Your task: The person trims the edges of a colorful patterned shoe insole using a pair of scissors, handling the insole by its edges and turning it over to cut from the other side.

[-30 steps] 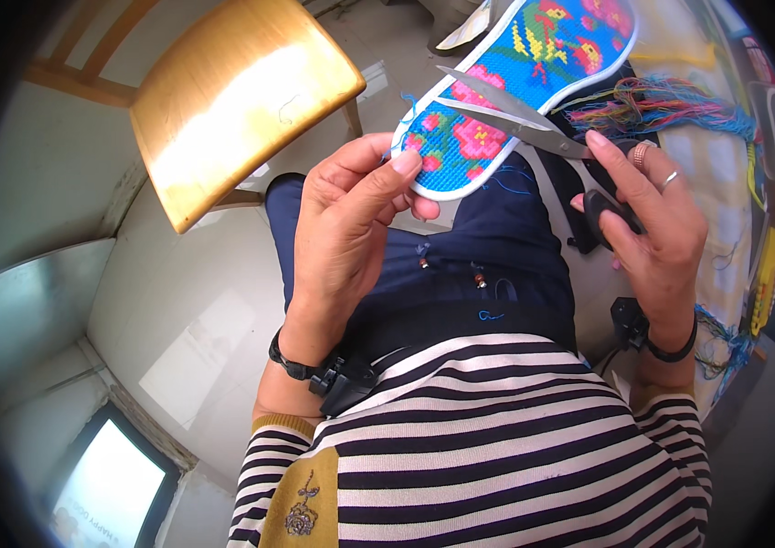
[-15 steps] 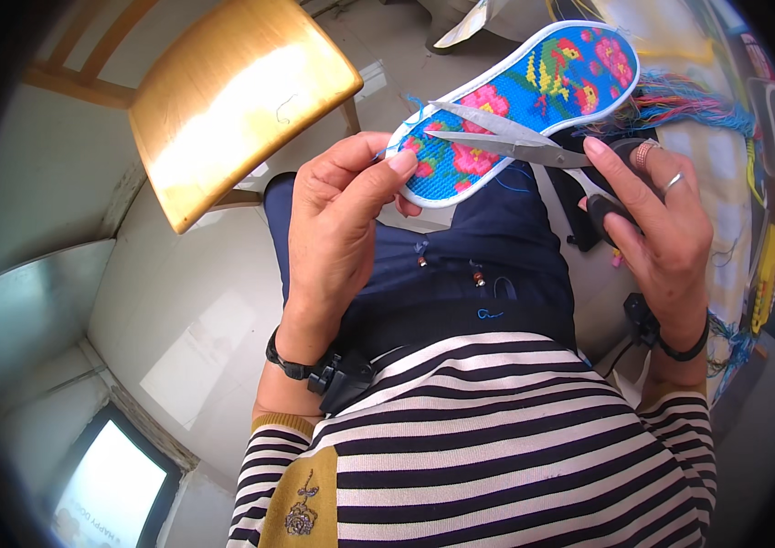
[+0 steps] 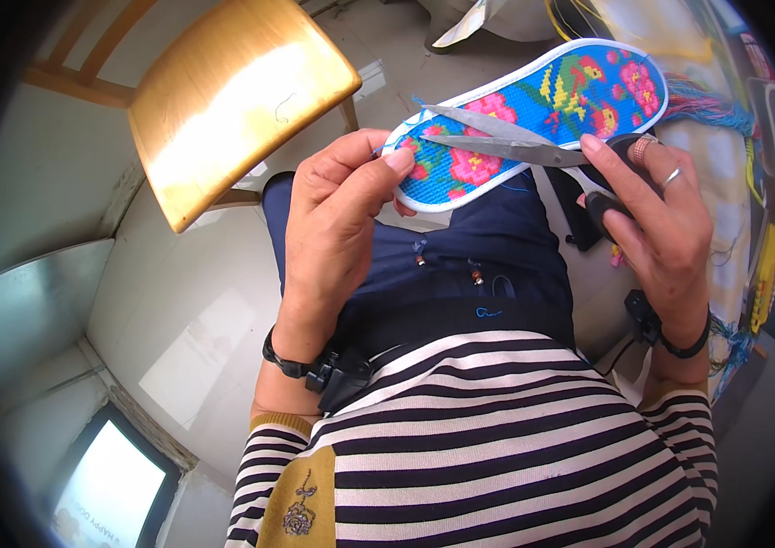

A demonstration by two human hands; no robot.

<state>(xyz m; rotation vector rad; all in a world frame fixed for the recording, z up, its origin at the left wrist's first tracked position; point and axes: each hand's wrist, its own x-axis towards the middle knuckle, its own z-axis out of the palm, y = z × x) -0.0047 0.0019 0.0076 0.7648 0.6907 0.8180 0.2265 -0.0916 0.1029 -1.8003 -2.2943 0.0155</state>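
My left hand pinches the left end of a cross-stitched insole, blue with pink flowers, a yellow and green bird and a white edge. My right hand grips scissors with black handles, its index finger along the pivot side. The parted steel blades point left over the insole, their tips close to loose blue threads at its upper left edge. Whether they touch the threads I cannot tell. The insole is held above my lap in dark blue trousers.
A wooden chair stands ahead on the left. At right, a table with a pale checked cloth carries bundles of coloured embroidery floss, a yellow tool and other small items. A lit screen is at lower left.
The insole has swung down and right at its far end, lying flatter across the view. The scissor tips have shifted down and left toward the left edge. My left hand has moved slightly left.
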